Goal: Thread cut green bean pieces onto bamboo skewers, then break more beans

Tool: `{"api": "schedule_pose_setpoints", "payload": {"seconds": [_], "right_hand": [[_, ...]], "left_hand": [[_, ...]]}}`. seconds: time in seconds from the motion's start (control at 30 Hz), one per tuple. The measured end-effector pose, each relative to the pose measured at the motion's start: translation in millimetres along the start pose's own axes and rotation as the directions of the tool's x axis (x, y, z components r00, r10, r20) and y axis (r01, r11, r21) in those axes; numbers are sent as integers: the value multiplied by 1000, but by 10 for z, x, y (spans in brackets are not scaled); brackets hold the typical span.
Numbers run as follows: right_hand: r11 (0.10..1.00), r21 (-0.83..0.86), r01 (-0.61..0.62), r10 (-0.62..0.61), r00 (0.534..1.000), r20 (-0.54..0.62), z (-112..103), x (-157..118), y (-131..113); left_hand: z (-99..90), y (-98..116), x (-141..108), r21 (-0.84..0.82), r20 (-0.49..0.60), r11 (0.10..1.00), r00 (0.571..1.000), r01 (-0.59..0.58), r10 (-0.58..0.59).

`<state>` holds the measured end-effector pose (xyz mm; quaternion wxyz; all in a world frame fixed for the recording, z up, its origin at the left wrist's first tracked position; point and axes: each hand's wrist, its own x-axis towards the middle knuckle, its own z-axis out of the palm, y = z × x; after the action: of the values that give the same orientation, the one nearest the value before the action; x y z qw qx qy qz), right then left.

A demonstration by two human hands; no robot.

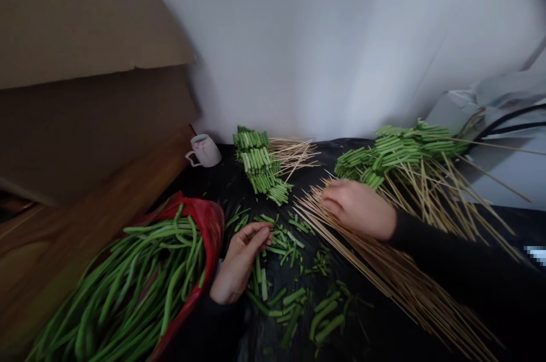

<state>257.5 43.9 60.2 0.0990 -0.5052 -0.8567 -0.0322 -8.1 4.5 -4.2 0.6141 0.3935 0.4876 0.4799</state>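
My left hand [239, 262] hovers over cut green bean pieces [288, 245] on black plastic sheeting. Its thumb and fingers are pressed together; whatever may be between them is hidden. Curled over the pointed ends of a long bundle of bamboo skewers [384, 259], my right hand [358, 209] has its fingers closed on them. Beyond my hands sits a stack of skewered bean pieces [258, 163], with bare sticks pointing right. A larger pile of skewered beans [401, 146] lies past my right hand.
A red plastic bag [215, 223] at the left holds long whole green beans [140, 277]. Behind it stand a white mug [205, 150] and a large cardboard box [85, 21]. A white wall [319, 49] closes off the back. Pale bags [507, 146] stand at the right.
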Motion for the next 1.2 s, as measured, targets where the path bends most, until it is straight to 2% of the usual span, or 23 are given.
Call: {"api": "schedule_pose_setpoints", "payload": {"seconds": [0.07,0.13,0.23,0.47,0.6,0.73,0.8,0.83,0.93,0.97,1.0,1.03,1.1,1.2], "right_hand": [[999,47,13,-16,999,50,95,-304,-158],[999,17,-44,44,998,48,211,-524,-319],[992,-47,-118,120,991,58,387,-676,-495],[958,-180,-222,245,962,117,660,-662,-601],[946,-215,-244,265,961,75,687,-646,-619],[924,-240,-298,314,949,31,697,-639,-620],[915,-245,-321,336,942,20,707,-640,-611],[913,-244,-327,341,940,15,713,-642,-605],[912,-240,-333,343,939,0,729,-650,-583],[913,-235,-334,342,940,-5,732,-654,-576],[913,-229,-337,343,939,-10,734,-658,-570],[915,-220,-339,344,939,-17,734,-661,-566],[918,-197,-344,344,938,-33,731,-670,-562],[921,-168,-351,345,936,-65,720,-684,-559]], "left_hand": [[-3,2,1,12,-3,1000,1000,-16,17],[-10,11,0,35,-16,999,999,-36,36],[-36,31,4,79,-44,994,996,-79,83],[-113,65,49,186,-133,967,971,-173,199],[-129,63,69,236,-137,954,966,-183,219],[-161,21,104,371,-100,905,960,-210,263],[-182,-7,112,531,-57,809,942,-252,330],[-189,-19,109,644,-22,714,926,-275,377],[-190,-44,74,922,117,278,876,-272,468],[-185,-48,59,956,152,156,871,-250,467],[-179,-50,44,970,172,75,873,-230,456],[-174,-50,34,976,180,32,878,-216,443],[-172,-48,26,978,186,14,891,-210,413],[-185,-43,44,970,184,90,920,-228,345]]}}
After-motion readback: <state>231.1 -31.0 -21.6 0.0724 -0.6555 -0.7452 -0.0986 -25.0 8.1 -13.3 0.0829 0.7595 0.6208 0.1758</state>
